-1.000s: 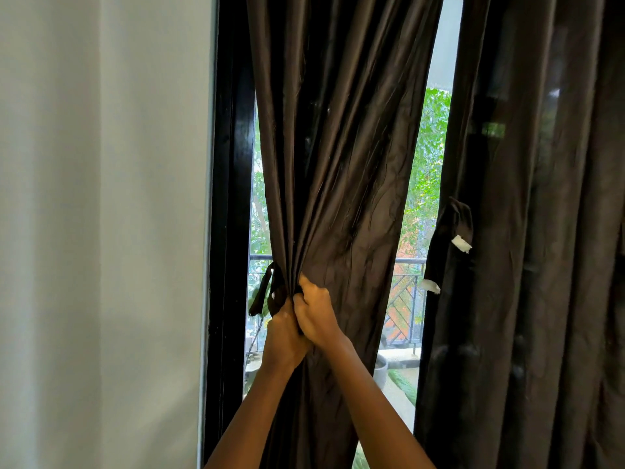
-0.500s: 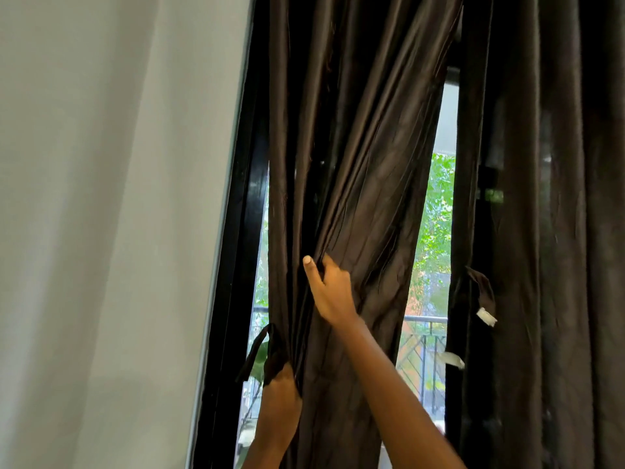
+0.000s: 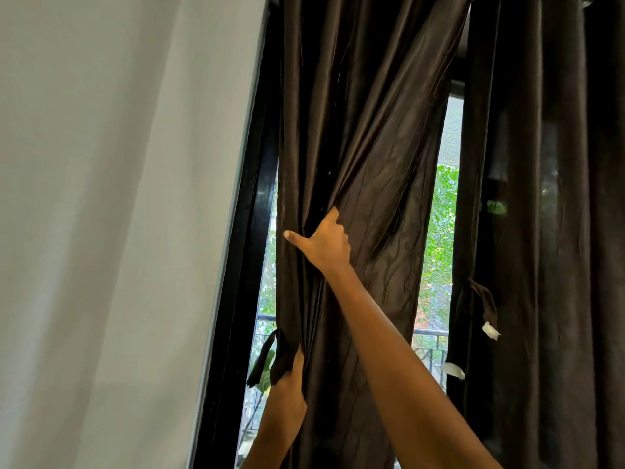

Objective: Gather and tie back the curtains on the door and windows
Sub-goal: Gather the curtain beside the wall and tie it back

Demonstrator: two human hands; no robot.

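Note:
A dark brown curtain (image 3: 365,137) hangs in front of the glass door, bunched toward the left. My right hand (image 3: 324,243) is raised at mid height and grips its gathered folds, thumb stretched left across the fabric. Lower down, my left hand (image 3: 287,394) holds the curtain's left edge just below a dark tie strap (image 3: 262,362) that dangles there. A second dark curtain (image 3: 548,231) hangs at the right, with its own tie strap (image 3: 485,308) ending in a white tab.
A white wall (image 3: 111,214) fills the left side, next to the black door frame (image 3: 247,265). Through the glass I see green leaves and a balcony railing (image 3: 427,333). Another white tab (image 3: 455,370) hangs lower on the right curtain's edge.
My right hand has left my left hand and climbed up the curtain, gathering folds higher. The camera has tilted upward. My left hand stays low by the tie strap.

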